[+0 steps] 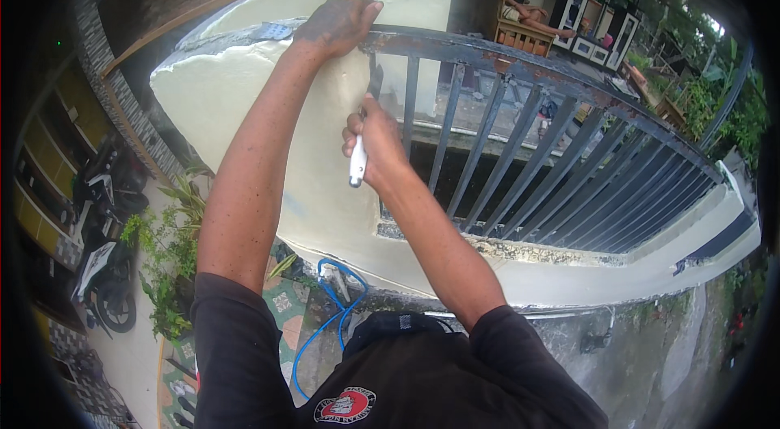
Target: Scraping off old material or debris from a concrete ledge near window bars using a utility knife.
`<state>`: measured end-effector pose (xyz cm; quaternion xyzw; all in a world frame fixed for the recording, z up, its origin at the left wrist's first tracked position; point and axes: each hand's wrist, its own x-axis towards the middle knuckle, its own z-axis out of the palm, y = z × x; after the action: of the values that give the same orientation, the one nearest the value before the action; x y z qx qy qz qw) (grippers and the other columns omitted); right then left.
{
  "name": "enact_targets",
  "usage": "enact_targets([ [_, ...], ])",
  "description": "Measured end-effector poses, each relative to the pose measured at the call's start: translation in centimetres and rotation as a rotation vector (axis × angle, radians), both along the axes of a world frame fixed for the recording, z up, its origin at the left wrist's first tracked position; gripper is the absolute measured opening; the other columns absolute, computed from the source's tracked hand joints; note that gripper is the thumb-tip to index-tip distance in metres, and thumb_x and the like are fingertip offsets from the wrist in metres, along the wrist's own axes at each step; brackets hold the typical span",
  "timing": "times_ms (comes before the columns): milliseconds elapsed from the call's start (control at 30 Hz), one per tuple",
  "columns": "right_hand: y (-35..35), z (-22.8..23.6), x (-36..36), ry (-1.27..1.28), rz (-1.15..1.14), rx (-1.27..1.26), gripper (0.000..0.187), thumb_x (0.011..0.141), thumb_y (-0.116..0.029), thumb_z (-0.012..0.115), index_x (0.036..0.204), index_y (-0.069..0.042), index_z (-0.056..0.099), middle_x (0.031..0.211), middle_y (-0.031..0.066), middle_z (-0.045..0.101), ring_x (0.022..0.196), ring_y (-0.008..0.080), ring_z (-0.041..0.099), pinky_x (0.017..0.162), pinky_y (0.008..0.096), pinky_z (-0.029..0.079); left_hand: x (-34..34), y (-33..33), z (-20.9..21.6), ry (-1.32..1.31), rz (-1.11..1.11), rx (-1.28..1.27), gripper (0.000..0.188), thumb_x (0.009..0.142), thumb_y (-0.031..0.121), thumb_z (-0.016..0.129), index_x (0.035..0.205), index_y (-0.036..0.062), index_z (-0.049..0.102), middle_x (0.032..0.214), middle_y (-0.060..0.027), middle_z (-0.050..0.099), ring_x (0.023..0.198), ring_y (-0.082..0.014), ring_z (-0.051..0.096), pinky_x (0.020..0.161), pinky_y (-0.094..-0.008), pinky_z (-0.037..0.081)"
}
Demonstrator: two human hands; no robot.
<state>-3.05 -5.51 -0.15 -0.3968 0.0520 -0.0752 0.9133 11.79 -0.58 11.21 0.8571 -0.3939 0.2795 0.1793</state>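
Observation:
My left hand (335,28) is closed over the top corner of the cream-painted wall (236,96), where the railing begins. Its fingertips are mostly hidden. Below it, my right hand (375,139) grips a tool with a white handle (357,161) and a dark, flat blade (375,81). The blade points up, beside the inner edge of the wall and the first upright of the grey metal railing (455,116). Whether the blade touches the wall or the metal, I cannot tell. Rust-brown patches show on the railing's top bar (504,63).
A light blue-grey piece (275,31) lies on the wall's top. Below the wall hangs a blue hose (331,323), near green plants (166,242). Parked motorcycles (110,283) stand at the left. Beyond the railing, a person sits on a wooden bench (522,37) near a cabinet (593,27).

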Motion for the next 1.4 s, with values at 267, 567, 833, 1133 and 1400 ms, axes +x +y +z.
enact_targets([
  [267, 1.9, 2.9, -0.3, -0.047, -0.039, -0.074, 0.016, 0.106, -0.026, 0.034, 0.106, -0.010, 0.038, 0.061, -0.0003, 0.037, 0.048, 0.0131, 0.042, 0.041, 0.0286, 0.040, -2.5, -0.7, 0.6, 0.072, 0.066, 0.019, 0.053, 0.105, 0.044, 0.033, 0.110, 0.0051, 0.069, 0.103, -0.0194, 0.070, 0.096, -0.0369, 0.066, 0.090, -0.0466, 0.051],
  [567, -1.0, 3.4, 1.3, -0.079, -0.022, -0.007, 0.015, 0.105, -0.023, 0.038, 0.097, -0.010, 0.040, 0.063, -0.0020, 0.037, 0.051, 0.0105, 0.039, 0.041, 0.0271, 0.035, -0.9, -0.4, -0.3, -0.016, 0.047, -0.027, 0.058, 0.104, 0.051, 0.037, 0.112, 0.0052, 0.071, 0.100, -0.0144, 0.074, 0.092, -0.0317, 0.071, 0.088, -0.0425, 0.054],
  [833, 1.4, 2.3, -0.8, -0.014, -0.011, 0.023, 0.017, 0.106, -0.026, 0.036, 0.100, -0.011, 0.040, 0.063, -0.0008, 0.037, 0.051, 0.0130, 0.042, 0.043, 0.0282, 0.039, -2.2, -0.7, 0.2, 0.055, 0.072, 0.004, 0.049, 0.105, 0.041, 0.033, 0.111, 0.0064, 0.068, 0.110, -0.0219, 0.068, 0.102, -0.0387, 0.065, 0.094, -0.0475, 0.050],
  [1133, 0.2, 1.5, -0.5, -0.064, 0.015, -0.059, 0.018, 0.105, -0.025, 0.034, 0.099, -0.010, 0.040, 0.063, -0.0008, 0.037, 0.049, 0.0124, 0.041, 0.044, 0.0288, 0.039, -1.0, 0.1, -0.6, 0.006, 0.040, -0.061, 0.052, 0.105, 0.044, 0.034, 0.108, 0.0061, 0.069, 0.105, -0.0220, 0.069, 0.098, -0.0381, 0.066, 0.091, -0.0476, 0.051],
  [1400, -0.3, 2.0, 0.8, -0.104, -0.016, -0.041, 0.021, 0.106, -0.030, 0.033, 0.101, -0.010, 0.038, 0.061, -0.0002, 0.039, 0.043, 0.0149, 0.044, 0.039, 0.0305, 0.041, -0.5, -1.0, 0.3, 0.047, 0.067, -0.014, 0.052, 0.104, 0.044, 0.036, 0.103, 0.0053, 0.070, 0.098, -0.0222, 0.070, 0.095, -0.0396, 0.066, 0.088, -0.0479, 0.051],
])
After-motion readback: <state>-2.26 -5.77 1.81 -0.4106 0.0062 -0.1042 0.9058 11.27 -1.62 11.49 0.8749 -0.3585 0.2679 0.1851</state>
